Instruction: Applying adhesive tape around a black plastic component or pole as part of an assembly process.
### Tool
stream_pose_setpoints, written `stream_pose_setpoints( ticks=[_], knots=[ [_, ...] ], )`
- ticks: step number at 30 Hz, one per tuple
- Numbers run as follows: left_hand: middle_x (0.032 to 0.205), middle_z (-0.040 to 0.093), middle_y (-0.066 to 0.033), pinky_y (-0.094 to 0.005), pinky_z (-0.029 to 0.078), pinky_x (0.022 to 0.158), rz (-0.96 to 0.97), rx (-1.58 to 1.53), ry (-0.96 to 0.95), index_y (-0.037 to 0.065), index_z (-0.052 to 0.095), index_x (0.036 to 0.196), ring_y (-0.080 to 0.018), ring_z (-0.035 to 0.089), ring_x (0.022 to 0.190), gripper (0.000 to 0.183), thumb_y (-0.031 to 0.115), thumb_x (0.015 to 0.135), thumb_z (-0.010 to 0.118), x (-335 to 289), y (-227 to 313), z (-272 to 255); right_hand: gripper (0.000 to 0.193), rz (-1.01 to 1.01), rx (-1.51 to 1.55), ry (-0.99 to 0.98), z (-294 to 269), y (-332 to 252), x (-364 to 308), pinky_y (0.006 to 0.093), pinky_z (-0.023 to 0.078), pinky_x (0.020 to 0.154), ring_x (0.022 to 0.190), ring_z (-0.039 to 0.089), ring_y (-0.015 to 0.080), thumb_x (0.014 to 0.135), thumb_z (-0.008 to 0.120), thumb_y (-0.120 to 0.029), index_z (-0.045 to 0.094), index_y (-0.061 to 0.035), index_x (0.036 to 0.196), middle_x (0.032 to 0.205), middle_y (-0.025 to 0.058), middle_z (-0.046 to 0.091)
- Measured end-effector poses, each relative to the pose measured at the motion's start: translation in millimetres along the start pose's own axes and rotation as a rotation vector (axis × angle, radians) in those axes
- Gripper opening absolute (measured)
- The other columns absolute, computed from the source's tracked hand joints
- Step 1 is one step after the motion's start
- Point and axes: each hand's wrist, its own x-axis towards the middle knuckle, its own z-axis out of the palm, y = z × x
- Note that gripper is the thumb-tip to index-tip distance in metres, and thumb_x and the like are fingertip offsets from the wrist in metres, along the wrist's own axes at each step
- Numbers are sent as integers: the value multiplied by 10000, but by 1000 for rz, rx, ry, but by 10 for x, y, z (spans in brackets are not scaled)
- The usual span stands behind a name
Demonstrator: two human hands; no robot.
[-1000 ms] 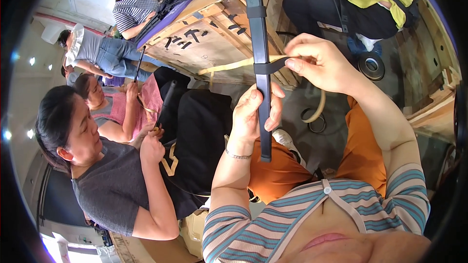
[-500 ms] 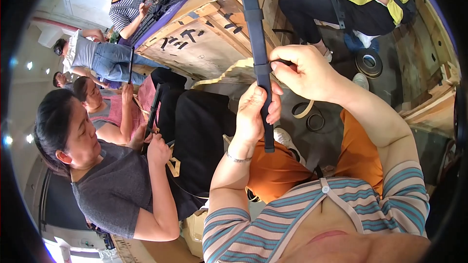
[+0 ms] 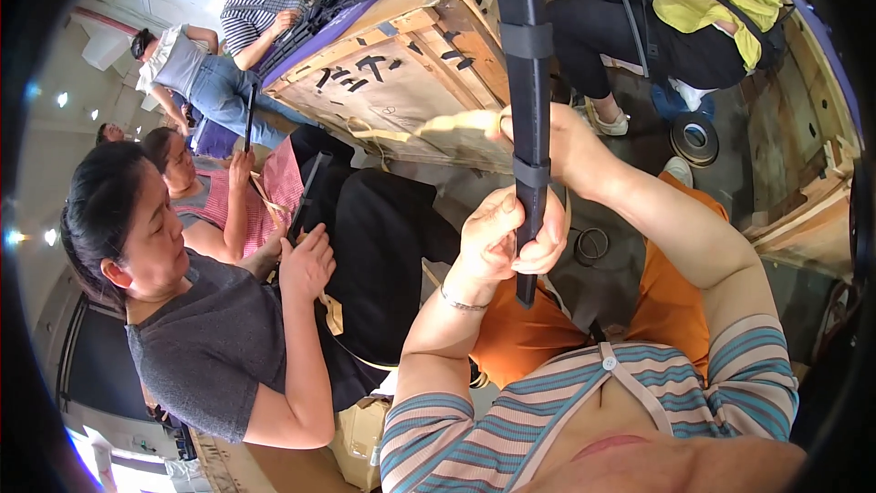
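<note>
On the near side of the wooden crate (image 3: 429,96), the left hand (image 3: 497,236) is gripping the black bar (image 3: 529,96) near its lower end, presumably steadying it for the right hand (image 3: 575,153), which the bar is partly hiding, so I cannot tell that grip's state.

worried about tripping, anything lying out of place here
A dark roll and a smaller ring lie loose on the floor, the roll close to a white shoe, so both could be stepped on. The bar in the left hand shows no visible damage.
</note>
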Motion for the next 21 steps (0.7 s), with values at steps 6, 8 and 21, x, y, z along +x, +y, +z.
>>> stream_pose_setpoints(
  ticks=[6, 8, 21],
  knots=[
    [511, 336, -7, -224, 219, 325, -33, -294, -86, -11, 452, 838, -88, 285, 344, 409, 391, 906, 416, 19, 15, -48, 350, -19, 371, -218, -149, -160, -44, 150, 286, 499, 591, 387, 1, 894, 500, -328, 568, -19, 1044, 669, -75, 415],
    [512, 340, -8, -226, 222, 329, -32, -324, -49, -7, 452, 843, -88, 287, 344, 407, 394, 906, 411, -33, 27, -71, 303, -22, 131, -198, 30, -414, -140, 167, 370, 536, 665, 477, 14, 865, 577, -275, 564, 4, 981, 725, -35, 513],
    [516, 375, -10, -221, 251, 343, -73, -446, -78, 14, 449, 866, -94, 331, 354, 385, 393, 913, 401, 60, -13, -113, 289, -96, 32, -323, -228, -314, -84, 156, 217, 444, 507, 281, 3, 879, 548, -210, 527, -11, 1086, 668, -72, 411]
  ],
)
